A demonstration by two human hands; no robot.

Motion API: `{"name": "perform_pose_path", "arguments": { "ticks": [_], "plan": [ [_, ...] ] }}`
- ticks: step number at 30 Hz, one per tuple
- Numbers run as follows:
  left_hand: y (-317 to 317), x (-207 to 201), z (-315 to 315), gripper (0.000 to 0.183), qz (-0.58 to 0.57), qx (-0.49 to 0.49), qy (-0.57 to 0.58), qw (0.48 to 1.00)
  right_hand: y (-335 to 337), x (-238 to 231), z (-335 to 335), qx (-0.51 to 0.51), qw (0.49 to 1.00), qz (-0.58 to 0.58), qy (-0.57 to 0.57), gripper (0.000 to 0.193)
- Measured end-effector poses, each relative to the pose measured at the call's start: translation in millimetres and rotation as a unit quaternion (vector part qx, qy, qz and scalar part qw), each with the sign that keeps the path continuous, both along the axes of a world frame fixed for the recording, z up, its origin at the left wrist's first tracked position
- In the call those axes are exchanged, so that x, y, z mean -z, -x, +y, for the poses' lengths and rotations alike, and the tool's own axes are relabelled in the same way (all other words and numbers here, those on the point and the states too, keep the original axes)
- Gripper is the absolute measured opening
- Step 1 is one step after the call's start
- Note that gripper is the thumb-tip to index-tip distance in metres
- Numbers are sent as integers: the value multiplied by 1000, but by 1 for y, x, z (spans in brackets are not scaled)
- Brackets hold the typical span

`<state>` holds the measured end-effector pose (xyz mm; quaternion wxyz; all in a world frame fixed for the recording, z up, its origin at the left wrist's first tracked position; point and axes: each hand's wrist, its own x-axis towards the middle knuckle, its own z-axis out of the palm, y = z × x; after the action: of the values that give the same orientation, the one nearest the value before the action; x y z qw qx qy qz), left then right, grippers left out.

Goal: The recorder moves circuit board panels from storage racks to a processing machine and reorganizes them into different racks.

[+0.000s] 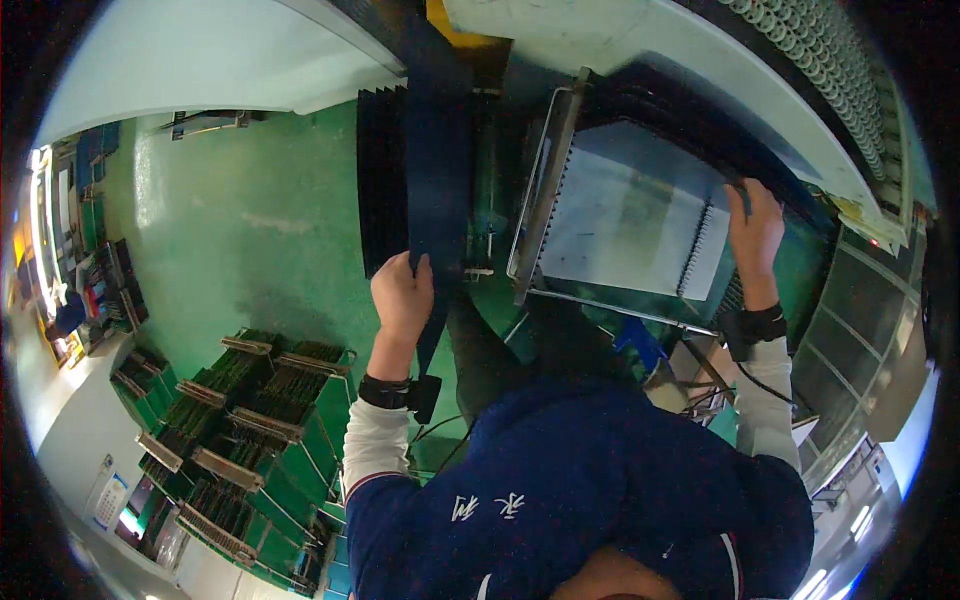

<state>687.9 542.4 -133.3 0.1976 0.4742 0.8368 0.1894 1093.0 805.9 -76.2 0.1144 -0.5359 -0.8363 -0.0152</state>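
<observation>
My left hand is closed on the near edge of a long dark blue sheet, which looks thin, flat and stiff. Behind and left of that sheet stands a stack of black ribbed-edged panels. Over on the right, my right hand has its fingers bent around the edge of a dark sheet in a metal rack; the fingertips are partly lost in shadow. The rack has a toothed side bar and a pale base with a spiral-like row of slots.
Several slotted racks full of boards stand on the green floor at the lower left. A pale machine housing with rows of rollers borders the far right. Below the rack lies a blue object.
</observation>
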Motion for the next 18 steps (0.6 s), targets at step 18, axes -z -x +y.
{"name": "perform_pose_path", "arguments": {
  "ticks": [18],
  "plan": [
    [-19, 132, 27, 25, -4, -1, 78, 997, 1, -1, 2, 4, 1000, -22, 0, 22]
  ]
}}
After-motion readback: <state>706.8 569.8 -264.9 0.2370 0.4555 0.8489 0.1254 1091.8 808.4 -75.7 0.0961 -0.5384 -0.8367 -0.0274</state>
